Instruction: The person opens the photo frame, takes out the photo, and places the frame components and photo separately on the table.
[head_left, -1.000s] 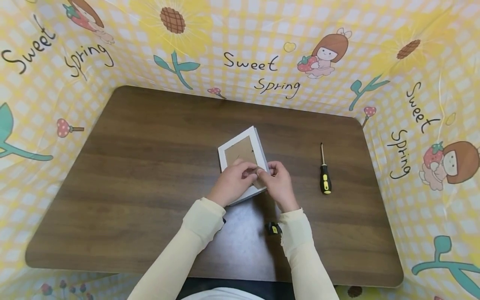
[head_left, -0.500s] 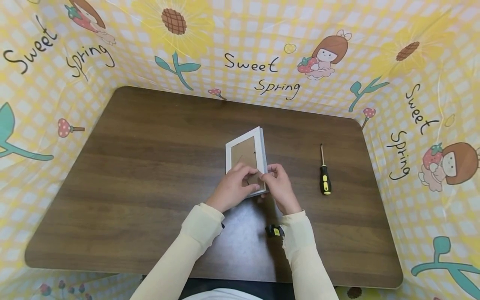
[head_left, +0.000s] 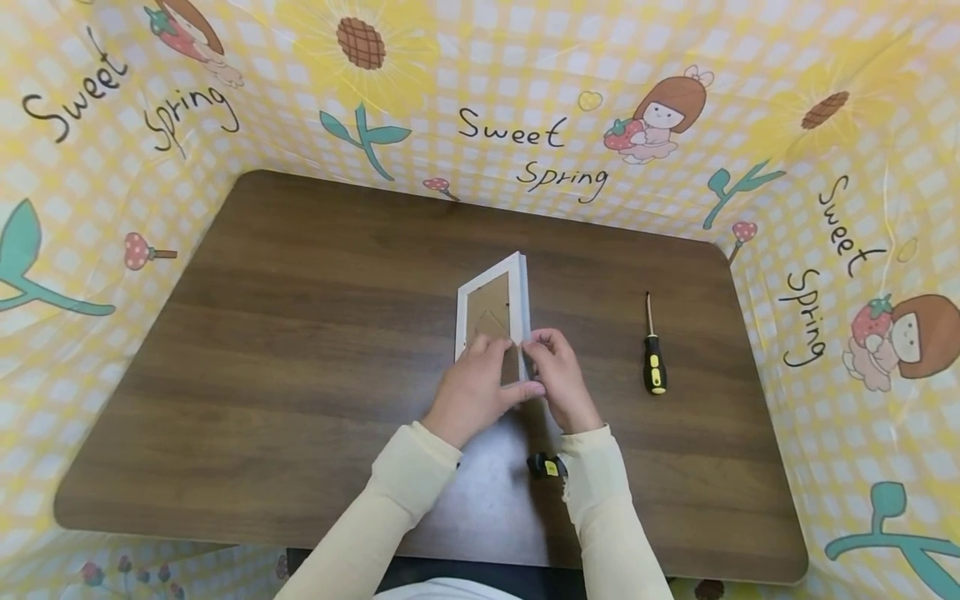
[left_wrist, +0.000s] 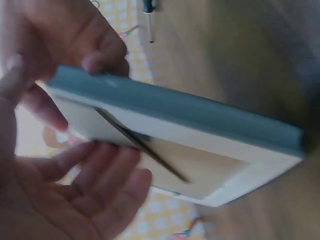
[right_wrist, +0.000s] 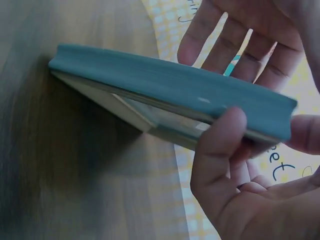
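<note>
A picture frame (head_left: 514, 292) is tilted up over the table, its back facing me. It has a white border, a brown backing board (head_left: 487, 304) with a pointed outline on it, and blue-green sides (right_wrist: 150, 72). My right hand (head_left: 561, 379) grips its right edge near the lower corner, the thumb (right_wrist: 222, 140) pressed on the side. My left hand (head_left: 468, 390) lies against the lower back with loosely extended fingers, its thumb near the bottom corner. In the left wrist view a thin dark strip (left_wrist: 145, 147) crosses the backing close to the left fingertips (left_wrist: 137, 182).
A black and yellow screwdriver (head_left: 654, 367) lies to the right on the brown wooden table (head_left: 300, 333). A small black object with a yellow mark (head_left: 546, 466) shows beside the right sleeve. Printed yellow checked cloth (head_left: 510, 75) stands around the back and sides.
The frame has turned and tilted more upright, shifting slightly right. My left fingers have straightened, and the left thumb has moved from the right fingers down to the bottom corner.
</note>
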